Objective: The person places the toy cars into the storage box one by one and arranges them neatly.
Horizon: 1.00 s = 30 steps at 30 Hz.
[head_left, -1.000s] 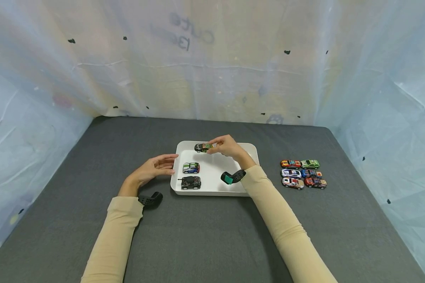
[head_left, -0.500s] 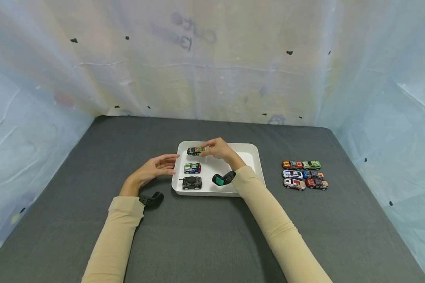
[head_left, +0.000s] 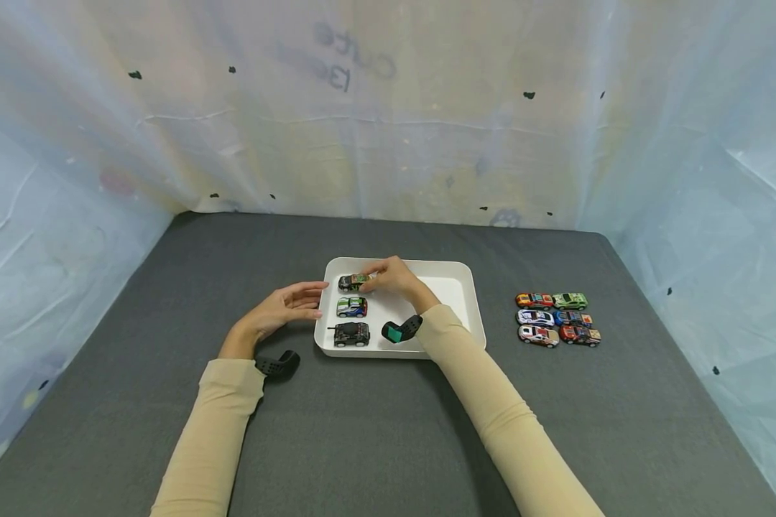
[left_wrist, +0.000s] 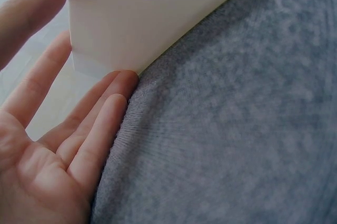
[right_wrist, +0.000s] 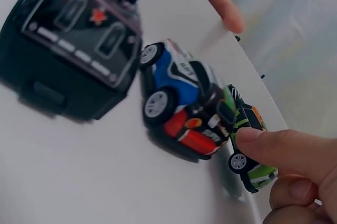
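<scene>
A white tray (head_left: 453, 287) holds a column of toy cars at its left side. My right hand (head_left: 393, 278) pinches the black-and-green car (head_left: 349, 283) at the back; in the right wrist view the thumb lies along that car (right_wrist: 255, 169). In front of it stands the white, blue and red car (head_left: 351, 307), and nearest me the black vehicle (head_left: 351, 334), also large in the right wrist view (right_wrist: 79, 50). My left hand (head_left: 284, 307) touches the tray's left edge with extended fingers; the left wrist view shows fingertips against the tray wall (left_wrist: 116, 24).
Right of the tray on the grey tabletop (head_left: 362, 431), several toy cars stand in two columns, among them a red-orange one (head_left: 534, 301), a green one (head_left: 570, 301) and a white one (head_left: 538, 335). A pale sheet (head_left: 388, 143) hangs behind the table.
My right hand has moved left and a little toward me with the black-and-green car, which is now close behind the white, blue and red car. The left hand has stayed at the tray edge.
</scene>
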Tool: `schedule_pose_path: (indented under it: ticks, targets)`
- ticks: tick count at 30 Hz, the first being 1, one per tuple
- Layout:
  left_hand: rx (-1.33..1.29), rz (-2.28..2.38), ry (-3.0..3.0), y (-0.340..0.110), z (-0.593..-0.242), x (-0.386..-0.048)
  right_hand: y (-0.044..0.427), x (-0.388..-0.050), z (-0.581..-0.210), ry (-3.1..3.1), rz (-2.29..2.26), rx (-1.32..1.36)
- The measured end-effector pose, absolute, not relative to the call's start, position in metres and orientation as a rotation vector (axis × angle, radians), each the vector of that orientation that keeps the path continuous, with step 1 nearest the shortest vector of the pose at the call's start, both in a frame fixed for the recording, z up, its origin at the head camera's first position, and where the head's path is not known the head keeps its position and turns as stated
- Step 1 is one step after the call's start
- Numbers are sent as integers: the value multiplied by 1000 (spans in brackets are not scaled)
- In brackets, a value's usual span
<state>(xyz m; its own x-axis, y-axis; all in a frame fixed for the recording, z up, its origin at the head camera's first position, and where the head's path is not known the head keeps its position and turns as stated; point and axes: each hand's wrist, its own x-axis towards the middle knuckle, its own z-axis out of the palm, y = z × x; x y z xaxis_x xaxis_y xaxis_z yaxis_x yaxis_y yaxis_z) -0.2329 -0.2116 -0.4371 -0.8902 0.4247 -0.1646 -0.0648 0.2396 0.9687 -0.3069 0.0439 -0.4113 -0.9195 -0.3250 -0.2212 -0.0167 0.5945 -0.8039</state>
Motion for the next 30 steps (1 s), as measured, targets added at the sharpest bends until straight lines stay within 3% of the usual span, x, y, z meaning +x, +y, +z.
schedule_pose_path:
  ticks: [30]
  targets:
    - [337,1684,2132,-210,-437,-232,45,-298,-405,2510,-1266,-251]
